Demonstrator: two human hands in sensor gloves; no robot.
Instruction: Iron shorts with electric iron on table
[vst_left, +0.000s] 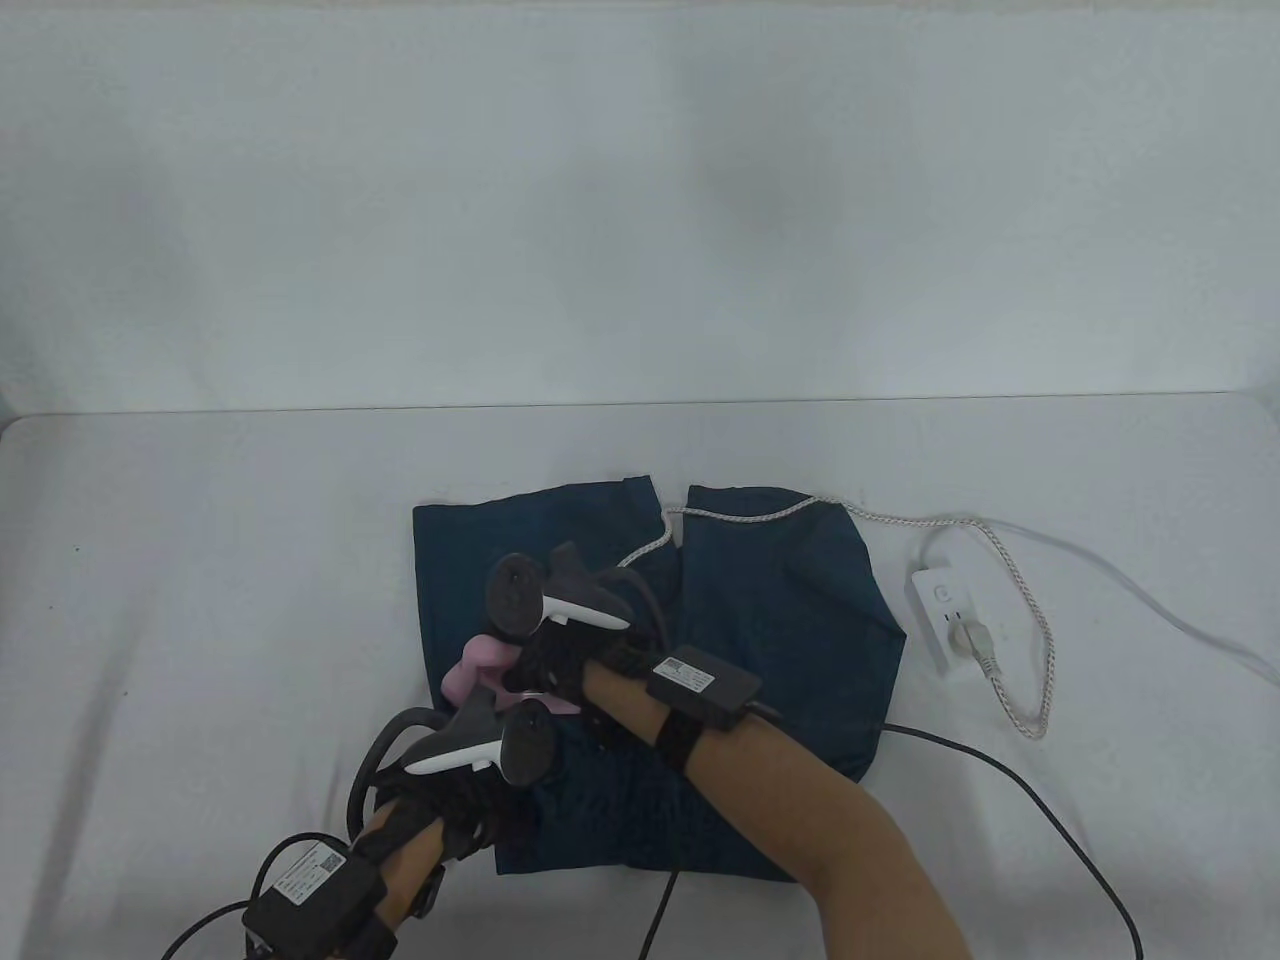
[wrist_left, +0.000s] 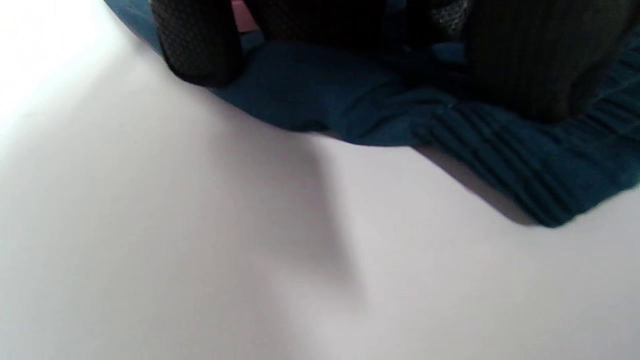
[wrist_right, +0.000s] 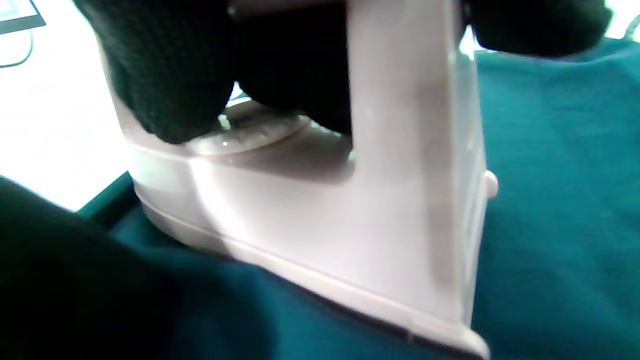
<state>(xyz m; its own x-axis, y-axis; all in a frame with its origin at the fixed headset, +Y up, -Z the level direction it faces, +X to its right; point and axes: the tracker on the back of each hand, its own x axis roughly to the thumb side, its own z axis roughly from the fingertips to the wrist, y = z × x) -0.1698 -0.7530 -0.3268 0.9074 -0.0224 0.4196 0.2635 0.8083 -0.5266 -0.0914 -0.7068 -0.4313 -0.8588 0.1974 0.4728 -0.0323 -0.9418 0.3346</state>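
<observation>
The dark teal shorts (vst_left: 760, 640) lie flat on the white counter (vst_left: 200, 620), waistband toward the near edge and the two legs running away toward the wall, so their long axis goes near to far. From the table view, only a little of the pink iron (vst_left: 480, 665) shows on the left leg, mostly covered by the right hand (vst_left: 560, 640) reaching across from the right. The right wrist view shows what the overhead one hides: the iron (wrist_right: 320, 215) sits with its flat base down on the fabric, and the gloved fingers (wrist_right: 165, 75) wrap around the handle, so that grip is clamped on the iron. Which way the iron's tip points is not clear from any view. The left hand (vst_left: 450, 790) rests at the near left corner of the shorts, just beside the iron. The left wrist view adds the ribbed waistband (wrist_left: 525, 165) bunched at the edge of the counter surface, with gloved fingertips (wrist_left: 200, 45) pressing down on the cloth; whether that grip pinches the fabric or merely lies on it, I cannot tell. A braided white cord (vst_left: 1010, 580) runs from the iron across the far ends of the legs to a white power strip (vst_left: 945, 620) on the counter to the right, where it is plugged in.
</observation>
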